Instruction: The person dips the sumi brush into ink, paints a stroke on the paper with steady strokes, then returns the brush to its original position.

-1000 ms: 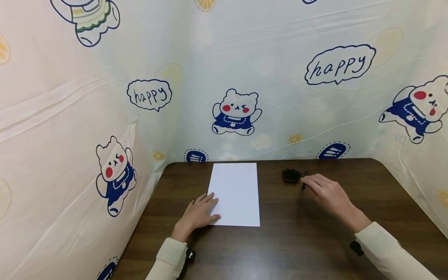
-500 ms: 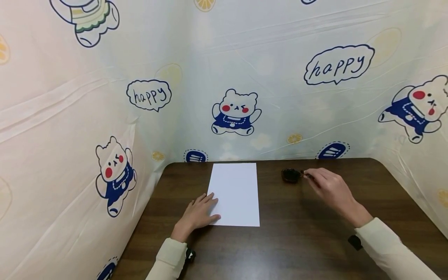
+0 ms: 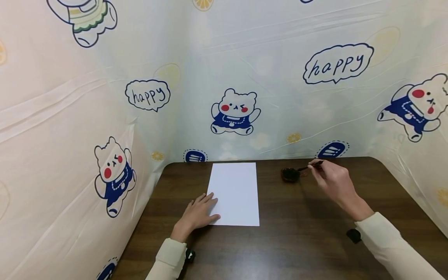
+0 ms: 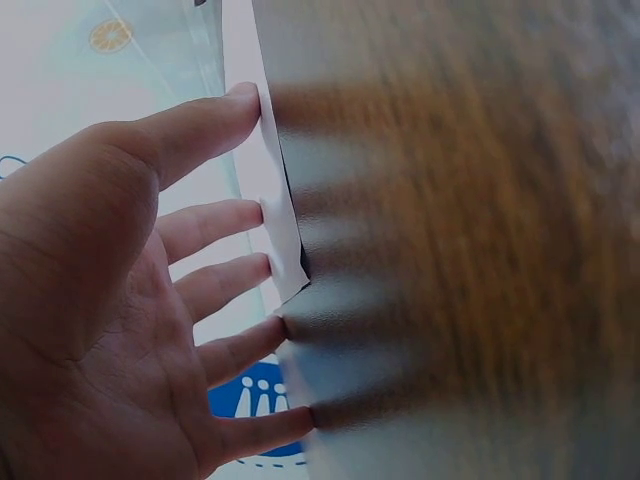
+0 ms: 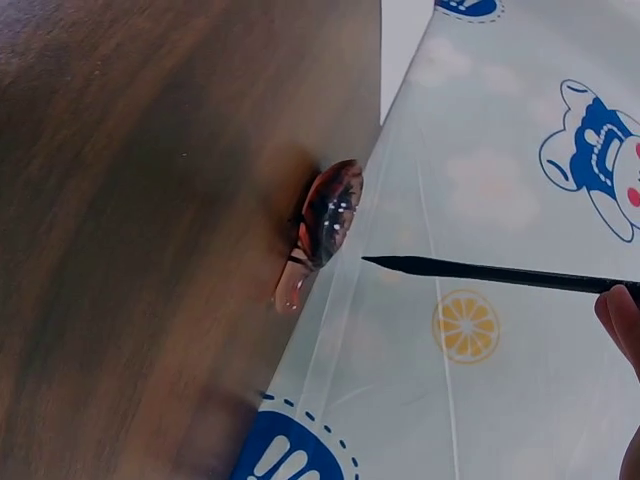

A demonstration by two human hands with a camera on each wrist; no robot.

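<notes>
A white sheet of paper lies on the dark wooden table. My left hand rests on its left edge with fingers spread; in the left wrist view the thumb and some fingertips touch the paper. My right hand pinches a thin dark writing brush near the back of the table. The brush's pointed tip hangs just right of a small dark, reddish-brown ink dish. Glossy black wetness shows on the dish in the right wrist view, where the tip appears apart from it.
The brown wooden table has rounded back corners. A pale curtain printed with bears and "happy" bubbles surrounds it at the back and both sides. Light sleeves cover both forearms, with a dark device at the right wrist.
My right hand has moved slightly up and to the right, lifting the brush away from the ink dish. The left hand and the paper have stayed in place.
</notes>
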